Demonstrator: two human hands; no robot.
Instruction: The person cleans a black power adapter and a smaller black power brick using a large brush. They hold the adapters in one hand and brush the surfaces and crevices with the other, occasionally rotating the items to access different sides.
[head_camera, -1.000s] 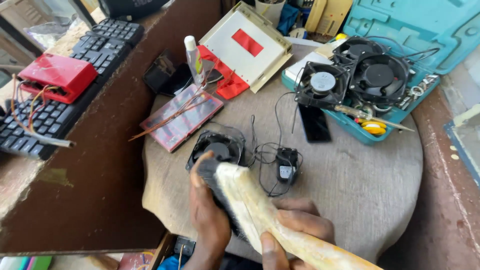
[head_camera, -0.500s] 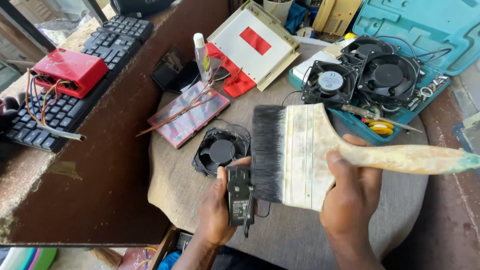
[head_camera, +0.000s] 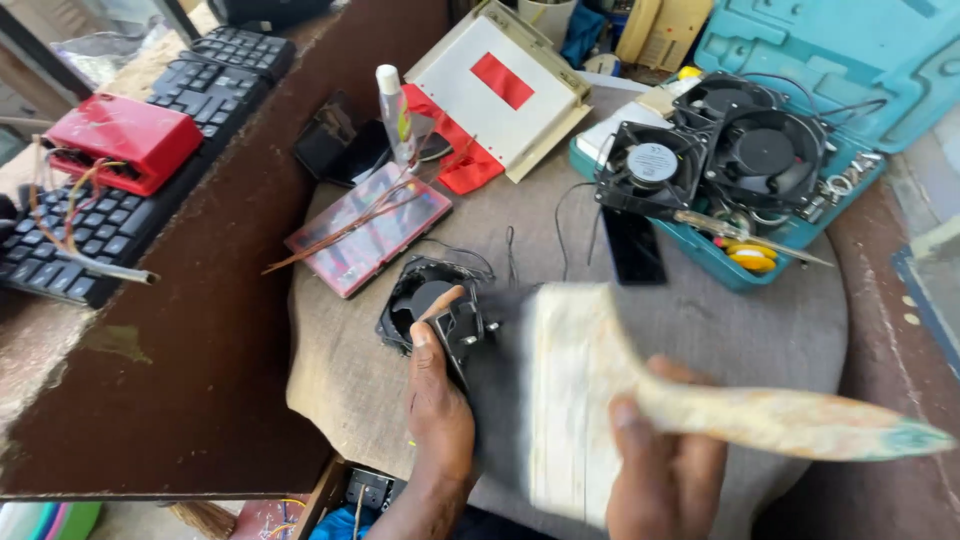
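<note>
The wide paintbrush (head_camera: 580, 390) is smeared with motion, so its dark bristles melt into the grey cloth and where they end is hard to tell; they seem to cover part of the small black part (head_camera: 462, 335) held in the left hand (head_camera: 438, 400). That hand's fingers are closed around the part, thumb up along its side, low on the round cloth-covered desk (head_camera: 700, 320). The right hand (head_camera: 665, 470), partly cut off at the bottom edge, has its fingers wrapped tight round the brush's pale handle, which runs out to the right. Just behind the left hand lies a black fan (head_camera: 420, 300), half hidden by the thumb and the part. Further back sit a red flat case (head_camera: 368, 228) with thin sticks across it, a small bottle (head_camera: 395, 112), a cream box with a red patch (head_camera: 500, 85) and a dark phone (head_camera: 633, 245). A teal tool case (head_camera: 850, 70) stands open at the right, holding two more black fans (head_camera: 700, 155) and a yellow-handled screwdriver (head_camera: 750, 255). Keyboards (head_camera: 150, 190) and a red box (head_camera: 125, 140) lie on the ledge to the left
</note>
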